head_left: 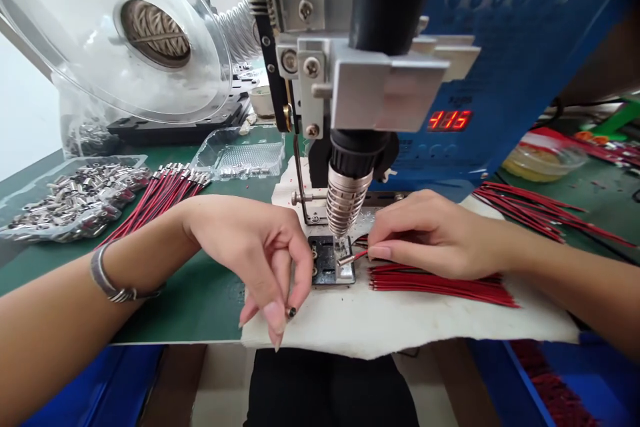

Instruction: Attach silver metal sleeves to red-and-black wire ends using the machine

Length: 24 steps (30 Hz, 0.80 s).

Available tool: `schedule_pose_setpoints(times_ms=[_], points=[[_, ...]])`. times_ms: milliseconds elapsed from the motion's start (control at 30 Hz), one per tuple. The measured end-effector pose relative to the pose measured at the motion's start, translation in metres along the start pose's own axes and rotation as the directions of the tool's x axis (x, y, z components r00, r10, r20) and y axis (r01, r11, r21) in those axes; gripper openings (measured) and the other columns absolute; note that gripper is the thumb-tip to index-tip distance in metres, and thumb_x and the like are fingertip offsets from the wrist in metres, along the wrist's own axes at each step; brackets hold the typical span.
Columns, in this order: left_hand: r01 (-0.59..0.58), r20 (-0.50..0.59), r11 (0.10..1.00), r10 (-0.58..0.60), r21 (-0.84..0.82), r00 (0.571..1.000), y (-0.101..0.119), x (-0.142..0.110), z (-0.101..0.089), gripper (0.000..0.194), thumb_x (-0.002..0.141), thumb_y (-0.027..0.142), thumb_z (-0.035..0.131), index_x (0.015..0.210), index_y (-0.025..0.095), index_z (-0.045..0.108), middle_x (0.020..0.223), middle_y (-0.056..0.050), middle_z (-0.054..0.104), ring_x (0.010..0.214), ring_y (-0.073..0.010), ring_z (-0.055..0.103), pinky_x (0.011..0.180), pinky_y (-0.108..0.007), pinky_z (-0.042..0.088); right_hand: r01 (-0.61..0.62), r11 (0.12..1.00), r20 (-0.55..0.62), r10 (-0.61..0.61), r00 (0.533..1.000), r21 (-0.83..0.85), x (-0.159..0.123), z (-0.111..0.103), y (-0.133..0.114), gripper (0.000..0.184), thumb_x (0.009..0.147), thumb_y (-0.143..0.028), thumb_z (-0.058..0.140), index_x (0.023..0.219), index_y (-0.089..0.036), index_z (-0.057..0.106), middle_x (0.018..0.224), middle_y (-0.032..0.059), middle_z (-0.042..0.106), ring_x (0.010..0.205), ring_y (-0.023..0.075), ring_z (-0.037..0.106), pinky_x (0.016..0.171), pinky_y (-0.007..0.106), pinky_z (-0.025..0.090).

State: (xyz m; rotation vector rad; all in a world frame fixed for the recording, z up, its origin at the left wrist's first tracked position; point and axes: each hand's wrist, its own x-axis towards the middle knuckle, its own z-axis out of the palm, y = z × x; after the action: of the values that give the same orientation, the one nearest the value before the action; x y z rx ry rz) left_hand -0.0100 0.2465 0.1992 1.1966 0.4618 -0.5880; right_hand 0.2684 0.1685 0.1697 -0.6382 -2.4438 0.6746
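My left hand (255, 250) hangs over the white cloth pad (400, 323), its fingers pinched on a small dark metal cap (291, 311). My right hand (430, 237) pinches a red wire (356, 256) and holds its metal tip under the ribbed nozzle (345, 203) of the blue machine (500, 60), above a small black fixture block (327, 267). A bundle of red wires (440, 280) lies under my right hand. A silver bracelet is on my left wrist.
A tray of silver caps (70, 197) and a bundle of capped red wires (155, 197) lie on the green mat at left. A clear plastic reel (120, 33), a clear tray (240, 157), more red wires (540, 210) at right and a blue bin (565, 380) surround the spot.
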Motion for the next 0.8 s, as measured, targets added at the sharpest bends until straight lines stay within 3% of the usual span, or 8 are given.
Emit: schedule_pose_setpoints(times_ms=[267, 400, 600, 800], points=[[-0.1, -0.023, 0.963, 0.109, 0.249, 0.994, -0.003, -0.002, -0.014, 0.031, 0.102, 0.046, 0.075, 0.091, 0.018, 0.067, 0.099, -0.016, 0.087, 0.055, -0.0071, 0.064, 0.058, -0.01, 0.056, 0.197, 0.916, 0.069, -0.185, 0.98, -0.35, -0.006, 0.003, 0.003, 0.029, 0.116, -0.024, 0.047, 0.094, -0.016, 0.064, 0.074, -0.0006, 0.062, 0.064, 0.0101, 0.052, 0.063, 0.027, 0.035], [-0.127, -0.051, 0.928, 0.155, 0.351, 0.987, 0.003, -0.005, -0.009, 0.038, 0.105, 0.049, 0.07, 0.084, 0.018, 0.062, 0.098, -0.016, 0.086, 0.055, -0.0066, 0.056, 0.059, -0.013, 0.054, 0.217, 0.9, 0.056, -0.212, 0.976, -0.377, -0.007, 0.005, 0.004, 0.028, 0.117, -0.024, 0.045, 0.095, -0.017, 0.061, 0.073, -0.0012, 0.061, 0.063, 0.0104, 0.051, 0.062, 0.027, 0.034], [-0.218, -0.028, 0.915, 0.241, 0.339, 0.97, 0.005, 0.003, 0.008, 0.035, 0.108, 0.044, 0.064, 0.084, 0.02, 0.058, 0.086, -0.013, 0.084, 0.063, -0.011, 0.058, 0.057, -0.015, 0.05, 0.229, 0.899, 0.043, -0.23, 0.972, -0.373, -0.008, 0.008, 0.006, 0.026, 0.117, -0.025, 0.045, 0.097, -0.018, 0.059, 0.072, -0.0019, 0.058, 0.062, 0.0105, 0.05, 0.061, 0.028, 0.033], [-0.226, -0.154, 0.91, 0.293, 0.346, 0.944, -0.001, 0.011, 0.007, 0.031, 0.105, 0.041, 0.067, 0.085, 0.019, 0.06, 0.083, -0.01, 0.081, 0.058, -0.0101, 0.055, 0.052, -0.015, 0.05, 0.22, 0.892, 0.056, -0.215, 0.975, -0.395, -0.006, 0.005, 0.002, 0.026, 0.117, -0.025, 0.046, 0.096, -0.018, 0.059, 0.073, -0.0021, 0.06, 0.062, 0.0101, 0.05, 0.061, 0.028, 0.035]])
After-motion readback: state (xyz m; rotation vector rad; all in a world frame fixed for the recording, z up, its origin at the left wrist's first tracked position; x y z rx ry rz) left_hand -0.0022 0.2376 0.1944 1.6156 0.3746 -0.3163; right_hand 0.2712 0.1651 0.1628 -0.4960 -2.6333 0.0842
